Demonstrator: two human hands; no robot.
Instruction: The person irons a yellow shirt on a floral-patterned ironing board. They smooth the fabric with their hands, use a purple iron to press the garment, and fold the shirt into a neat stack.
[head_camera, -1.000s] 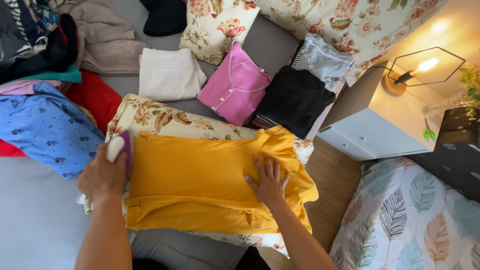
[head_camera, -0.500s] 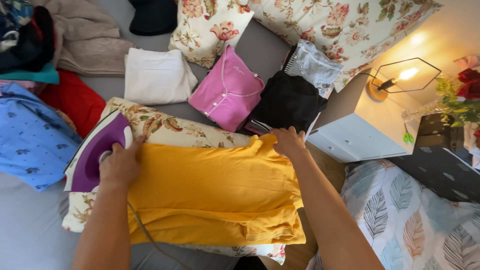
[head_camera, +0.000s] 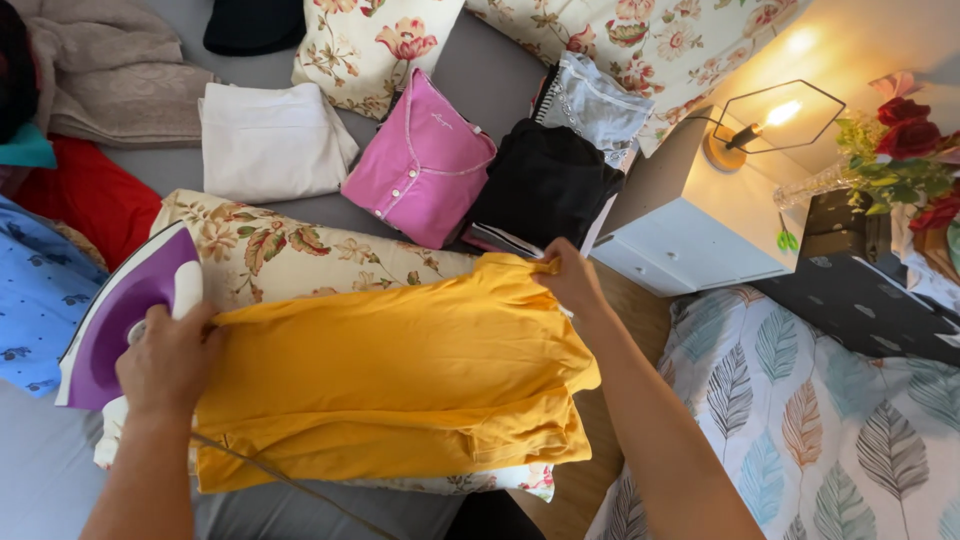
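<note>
A yellow shirt lies spread over a floral cushion on a grey bed. My left hand grips a purple and white iron at the shirt's left edge. My right hand pinches the shirt's far right corner and lifts it slightly. A thin cord runs from the iron across the shirt's near edge.
Folded clothes lie beyond the cushion: a white piece, a pink top, a black one and a grey one. Blue and red garments sit at left. A white nightstand with a lit lamp stands at right.
My right hand left the middle of the shirt and took hold of its far right corner. The iron now lies flat at the shirt's left edge under my left hand.
</note>
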